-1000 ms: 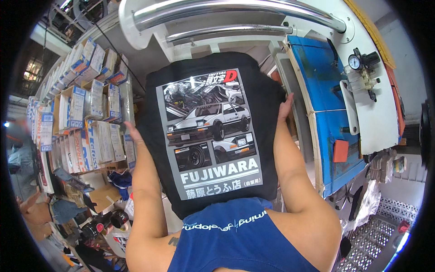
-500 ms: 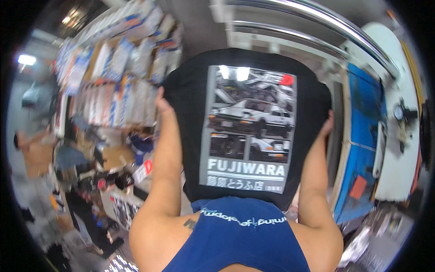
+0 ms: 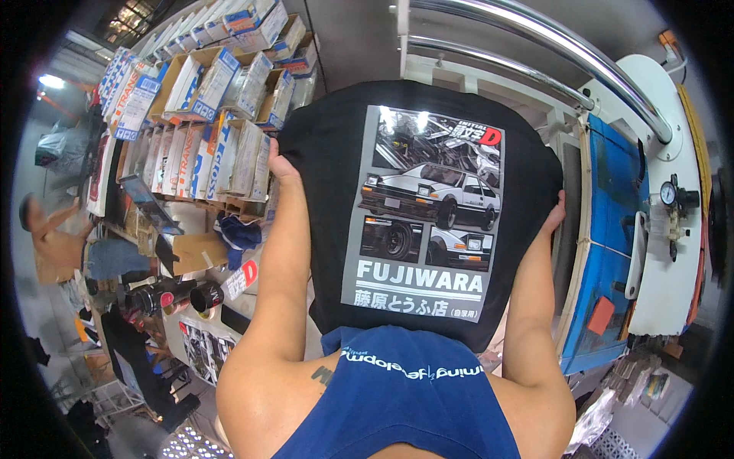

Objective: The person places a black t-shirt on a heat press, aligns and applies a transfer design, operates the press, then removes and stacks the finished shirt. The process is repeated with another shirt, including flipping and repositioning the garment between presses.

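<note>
A black T-shirt [image 3: 325,206] is spread out before me, its lower edge near my chest. It carries a large grey-bordered print [image 3: 432,222] of a white and black car, two smaller car pictures and lettering. My left hand [image 3: 284,166] is closed on the shirt's upper left edge. On the opposite edge, my right hand [image 3: 556,214] grips the cloth, with most of its fingers hidden behind it. Both arms reach forward, and the fabric is stretched wide between the hands.
Shelves of narrow cardboard boxes [image 3: 210,84] stand at the left. Thick chrome rails [image 3: 527,34] cross the upper right. Beside my right arm are a blue panel [image 3: 612,229] and a white machine part with a pressure gauge [image 3: 668,194]. A person [image 3: 57,237] is at the far left.
The view has shifted slightly and is sharper now. The shirt's print sits a little farther right and higher. Both hands keep their hold on the edges.
</note>
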Motion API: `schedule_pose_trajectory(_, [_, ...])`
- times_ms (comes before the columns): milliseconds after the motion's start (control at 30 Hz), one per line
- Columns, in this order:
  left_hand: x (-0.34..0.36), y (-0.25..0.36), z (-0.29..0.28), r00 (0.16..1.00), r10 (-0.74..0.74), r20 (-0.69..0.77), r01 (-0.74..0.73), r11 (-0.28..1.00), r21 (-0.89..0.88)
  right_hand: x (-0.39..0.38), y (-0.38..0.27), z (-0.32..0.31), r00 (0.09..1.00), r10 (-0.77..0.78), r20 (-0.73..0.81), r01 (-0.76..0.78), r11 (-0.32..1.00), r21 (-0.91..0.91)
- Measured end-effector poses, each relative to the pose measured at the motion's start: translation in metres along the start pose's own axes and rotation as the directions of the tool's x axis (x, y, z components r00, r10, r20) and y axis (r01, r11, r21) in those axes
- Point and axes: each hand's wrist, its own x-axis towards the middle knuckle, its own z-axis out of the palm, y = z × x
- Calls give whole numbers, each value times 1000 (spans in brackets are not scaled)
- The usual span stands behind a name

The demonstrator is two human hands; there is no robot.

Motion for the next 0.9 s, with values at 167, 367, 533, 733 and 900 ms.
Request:
schedule_pose_trajectory(167, [12,1,-11,987,-162,5,161,983,88,5,5,1,923,-347,-164,285,906,-314])
schedule_pose_trajectory(367, [-41,22,38,932,-361,-38,358,897,260,-15,-1,26,1000,14,20,-15,999,41])
schedule_pose_trajectory(533, [-156,49,37,950,28,311,-312,88,946,-126,6,65,950,-307,-49,25,232,-972])
schedule_pose_trajectory(733, [-278,63,26,529,-166,833,-842,23,539,-269,46,64,610,-121,783,739,-271,-617])
schedule_pose_trajectory(900, [-292,56,32,512,-167,842,-848,57,527,-281,53,69,613,-72,787,720,-359,-594])
